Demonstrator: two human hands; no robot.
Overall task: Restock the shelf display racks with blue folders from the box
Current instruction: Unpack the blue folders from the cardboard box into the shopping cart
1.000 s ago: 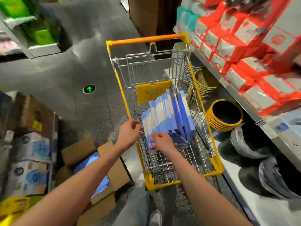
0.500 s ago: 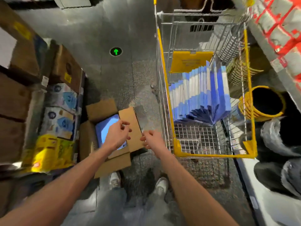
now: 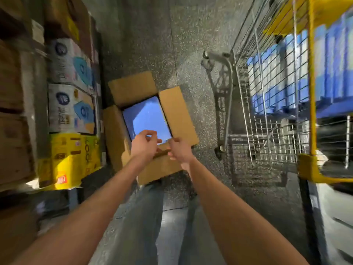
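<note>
An open cardboard box sits on the floor ahead of me, its flaps spread out. Blue folders lie flat inside it, wrapped in shiny plastic. My left hand hovers over the near edge of the folders with fingers loosely curled, holding nothing. My right hand is beside it at the box's near right corner, fingers relaxed and empty. More blue folders stand in a row inside the wire shopping cart on the right.
Stacked cartons and a yellow carton line the left side. The cart's yellow frame and a wheel stand to the right. Speckled grey floor stretches ahead. My legs show below the box.
Both hands left the folders in the cart and swung left and down to the box. The view turned from the cart toward the floor box.
</note>
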